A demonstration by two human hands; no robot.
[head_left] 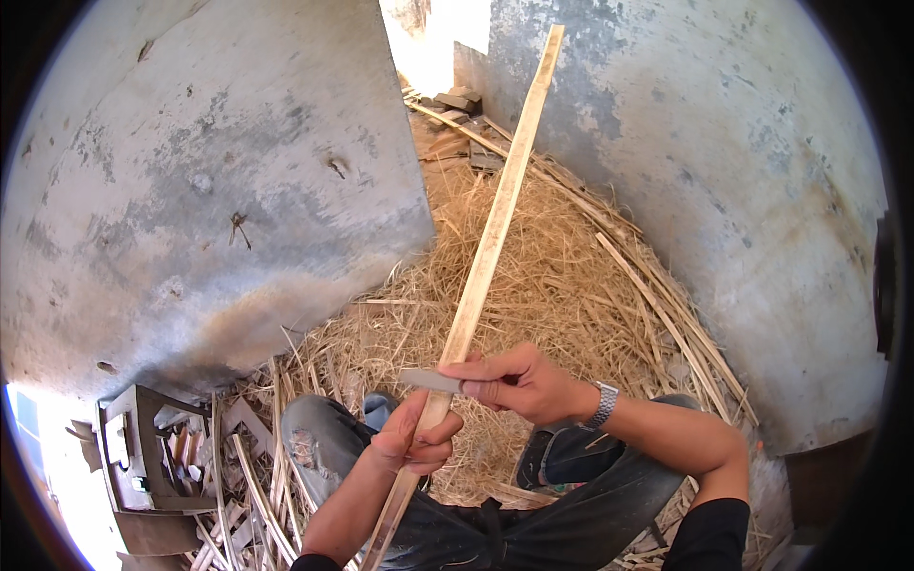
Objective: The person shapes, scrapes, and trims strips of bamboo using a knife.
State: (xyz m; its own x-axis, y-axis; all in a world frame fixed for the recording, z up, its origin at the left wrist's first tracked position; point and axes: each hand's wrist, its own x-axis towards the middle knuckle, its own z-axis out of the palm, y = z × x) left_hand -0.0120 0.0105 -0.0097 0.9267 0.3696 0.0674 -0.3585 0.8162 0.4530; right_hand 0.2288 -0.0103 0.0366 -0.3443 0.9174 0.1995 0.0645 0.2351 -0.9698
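Left hand [416, 433]: strip [489, 243] was gripped by curled fingers.
Right hand [519, 383]: blade [428, 380] was pinched by fingers, held across strip.
Shavings [557, 300]: were heaped beneath strip.

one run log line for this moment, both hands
left hand: grips strip | right hand: holds blade across strip | shavings: spread on ground

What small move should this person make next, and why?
Perhaps a short scrape along the pale strip, since the right hand holds the flat grey tool across it and the left hand grips the strip just below.
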